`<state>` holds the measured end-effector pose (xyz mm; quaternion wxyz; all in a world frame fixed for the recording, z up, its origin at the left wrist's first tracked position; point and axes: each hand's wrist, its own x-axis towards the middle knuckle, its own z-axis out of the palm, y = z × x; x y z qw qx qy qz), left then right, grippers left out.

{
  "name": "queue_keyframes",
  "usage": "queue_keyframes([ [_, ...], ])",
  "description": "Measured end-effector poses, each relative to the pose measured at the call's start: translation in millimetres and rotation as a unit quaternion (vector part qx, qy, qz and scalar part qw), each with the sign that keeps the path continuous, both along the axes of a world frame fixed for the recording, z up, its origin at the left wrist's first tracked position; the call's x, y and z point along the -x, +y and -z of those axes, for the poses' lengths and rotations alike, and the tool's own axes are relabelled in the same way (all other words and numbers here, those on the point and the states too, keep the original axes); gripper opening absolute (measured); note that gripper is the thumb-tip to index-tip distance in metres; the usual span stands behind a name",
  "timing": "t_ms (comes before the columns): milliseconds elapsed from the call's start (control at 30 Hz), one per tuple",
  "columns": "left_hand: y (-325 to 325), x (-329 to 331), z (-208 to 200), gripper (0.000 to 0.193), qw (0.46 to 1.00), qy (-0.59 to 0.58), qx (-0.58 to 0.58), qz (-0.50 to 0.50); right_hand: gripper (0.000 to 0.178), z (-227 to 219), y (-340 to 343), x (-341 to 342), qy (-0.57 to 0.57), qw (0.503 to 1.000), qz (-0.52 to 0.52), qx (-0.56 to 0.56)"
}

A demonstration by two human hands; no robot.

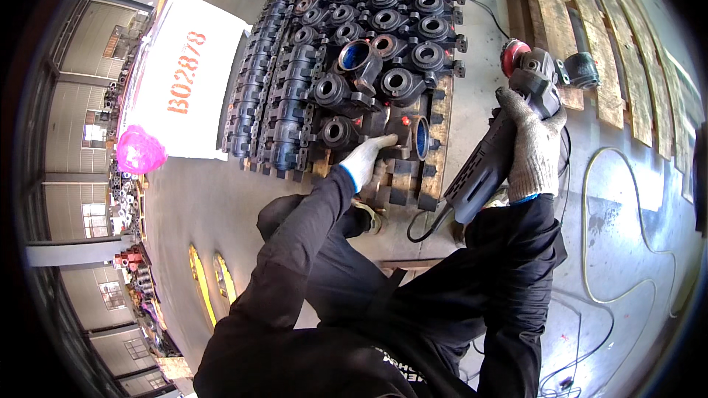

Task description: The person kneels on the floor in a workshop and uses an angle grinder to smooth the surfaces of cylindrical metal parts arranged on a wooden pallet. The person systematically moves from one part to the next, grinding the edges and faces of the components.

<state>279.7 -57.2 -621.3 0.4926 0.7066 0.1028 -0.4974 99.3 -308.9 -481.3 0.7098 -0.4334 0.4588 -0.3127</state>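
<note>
My left hand (366, 158), in a white glove, reaches forward and rests on a dark cast metal housing (407, 135) with a blue-painted bore at the near edge of the stack. My right hand (532, 147), in a grey knit glove, grips the body of a black angle grinder (509, 125) held up to the right of the stack, its reddish disc (512, 53) pointing away from me. Several rows of similar dark castings (354, 37) with round bores lie on a wooden pallet (442, 125) ahead.
A large white sack (184, 81) with orange markings stands to the left, a pink bundle (139, 150) beside it. Wooden pallet boards (590, 44) lie to the right. A yellow hose (590, 236) and black cables (575, 368) run over the concrete floor.
</note>
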Motion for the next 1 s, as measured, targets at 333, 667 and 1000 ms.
queue_keyframes([
  [333,-49.6,-31.3,-25.6,0.034,0.979,-0.045,-0.124,0.157,0.092,-9.3,-2.8,11.0,-0.027,0.999,0.024,0.006],
  [667,-99.4,-56.7,-37.3,0.060,0.763,-0.233,-0.228,0.558,0.093,-7.7,-7.9,18.5,-0.031,0.999,0.033,0.004],
  [1000,-88.5,-75.2,11.2,0.069,0.700,-0.268,-0.240,0.617,0.088,-5.8,-3.9,13.1,-0.019,1.000,0.018,-0.005],
])
